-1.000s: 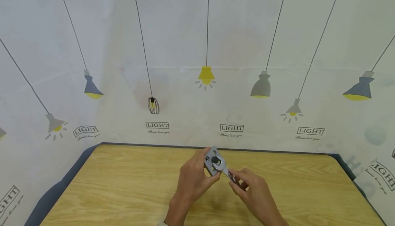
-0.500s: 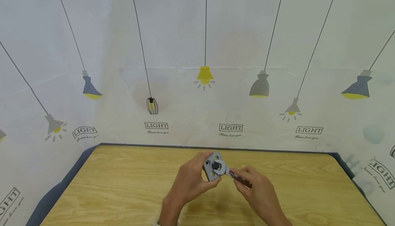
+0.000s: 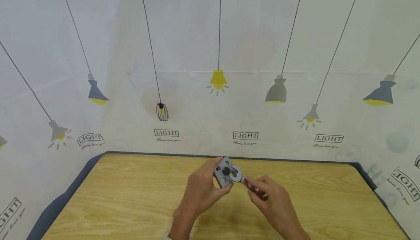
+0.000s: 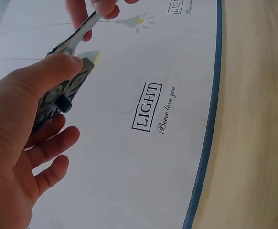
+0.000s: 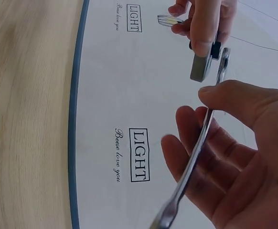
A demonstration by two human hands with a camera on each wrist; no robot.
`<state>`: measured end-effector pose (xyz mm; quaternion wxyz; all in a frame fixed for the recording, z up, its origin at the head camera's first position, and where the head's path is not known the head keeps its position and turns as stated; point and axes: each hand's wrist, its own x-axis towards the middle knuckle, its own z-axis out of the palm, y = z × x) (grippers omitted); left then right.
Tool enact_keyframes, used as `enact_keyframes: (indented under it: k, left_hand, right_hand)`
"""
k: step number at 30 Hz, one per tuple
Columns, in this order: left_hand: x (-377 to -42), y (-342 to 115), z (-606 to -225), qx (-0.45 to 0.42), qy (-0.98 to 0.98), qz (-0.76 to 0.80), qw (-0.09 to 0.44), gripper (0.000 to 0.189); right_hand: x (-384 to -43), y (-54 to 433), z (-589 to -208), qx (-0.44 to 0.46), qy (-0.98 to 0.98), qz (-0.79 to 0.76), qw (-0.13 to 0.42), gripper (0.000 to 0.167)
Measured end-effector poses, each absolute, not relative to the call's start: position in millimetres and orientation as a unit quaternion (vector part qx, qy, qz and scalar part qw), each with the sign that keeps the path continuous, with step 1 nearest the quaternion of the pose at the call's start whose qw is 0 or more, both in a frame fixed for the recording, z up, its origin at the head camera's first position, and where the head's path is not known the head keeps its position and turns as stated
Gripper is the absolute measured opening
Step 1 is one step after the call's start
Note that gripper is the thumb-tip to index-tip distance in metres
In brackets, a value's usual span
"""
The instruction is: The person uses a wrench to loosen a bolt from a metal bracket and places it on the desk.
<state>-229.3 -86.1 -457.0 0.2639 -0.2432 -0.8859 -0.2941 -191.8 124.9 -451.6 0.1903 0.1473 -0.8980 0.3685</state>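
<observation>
My left hand (image 3: 200, 189) grips a grey metal plate (image 3: 219, 176) by its edges, thumb at the bottom and fingers at the top. Several round holes pierce it, and a black bolt (image 3: 226, 171) stands out of its face. From the right, my right hand (image 3: 277, 198) pinches a shiny wrench (image 3: 243, 180) between thumb and fingers. The wrench's head lies just right of the bolt, in front of the plate. In the right wrist view the wrench shaft (image 5: 196, 150) crosses my fingers, its tip close to the bolt head (image 5: 216, 50). The left thumb covers part of the plate (image 4: 84, 74).
Both hands are above a wooden table (image 3: 131, 192) with a dark blue edge strip (image 3: 157, 154). Behind it rises a pale wall covering (image 3: 197, 123) printed with lamps and "LIGHT" lettering.
Half a second ago the wrench head was around the bolt; now it sits to the bolt's right. The plate has risen slightly and shifted a little left. Both hands keep their hold.
</observation>
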Motion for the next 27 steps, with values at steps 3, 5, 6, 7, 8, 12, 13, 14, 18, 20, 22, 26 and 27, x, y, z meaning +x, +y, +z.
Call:
enact_keyframes:
  k: [3, 5, 6, 7, 8, 12, 13, 14, 18, 20, 22, 26, 27]
  left_hand:
    - [-230.4, -83.8, -460.0, -0.224, -0.886, -0.281, 0.292, 0.07]
    - [-230.9, -82.0, -461.5, -0.217, -0.885, -0.274, 0.308, 0.07]
    - [-231.0, -81.0, -462.0, -0.215, -0.884, -0.269, 0.316, 0.071]
    - [-231.1, -80.0, -462.4, -0.212, -0.884, -0.263, 0.324, 0.072]
    - [-231.4, -78.8, -462.7, -0.21, -0.883, -0.255, 0.332, 0.072]
    - [-231.2, -74.7, -462.4, -0.206, -0.886, -0.225, 0.35, 0.075]
    - [-231.3, -73.9, -462.3, -0.206, -0.886, -0.22, 0.352, 0.075]
    - [-231.2, -73.2, -462.2, -0.206, -0.887, -0.215, 0.352, 0.076]
    - [-230.4, -71.8, -462.0, -0.211, -0.889, -0.21, 0.349, 0.076]
    - [-229.6, -72.2, -461.7, -0.218, -0.889, -0.215, 0.34, 0.074]
    - [-229.2, -73.3, -461.6, -0.227, -0.89, -0.228, 0.323, 0.072]
    - [-228.1, -77.0, -460.1, -0.246, -0.891, -0.254, 0.285, 0.072]
    - [-228.0, -77.9, -459.6, -0.25, -0.891, -0.258, 0.279, 0.072]
  right_hand:
    - [-190.9, 123.2, -451.7, 0.161, -0.89, 0.389, 0.172, 0.04]
    - [-190.0, 122.1, -452.1, 0.176, -0.885, 0.397, 0.166, 0.04]
    - [-189.5, 121.6, -452.2, 0.18, -0.885, 0.398, 0.163, 0.04]
    - [-189.0, 121.0, -452.1, 0.181, -0.885, 0.397, 0.159, 0.04]
    - [-188.5, 120.4, -451.9, 0.18, -0.887, 0.397, 0.153, 0.04]
    - [-186.4, 117.7, -448.9, 0.148, -0.894, 0.408, 0.114, 0.039]
    - [-185.9, 116.8, -447.9, 0.14, -0.894, 0.414, 0.103, 0.038]
    - [-185.5, 115.8, -447.2, 0.134, -0.893, 0.419, 0.093, 0.038]
    - [-185.0, 112.8, -445.6, 0.122, -0.894, 0.425, 0.079, 0.037]
    - [-185.4, 112.3, -445.6, 0.121, -0.896, 0.418, 0.087, 0.036]
    - [-186.0, 113.1, -446.0, 0.122, -0.9, 0.405, 0.102, 0.036]
    - [-188.1, 116.5, -446.3, 0.122, -0.91, 0.377, 0.125, 0.035]
    - [-188.5, 117.5, -446.3, 0.122, -0.912, 0.37, 0.13, 0.035]
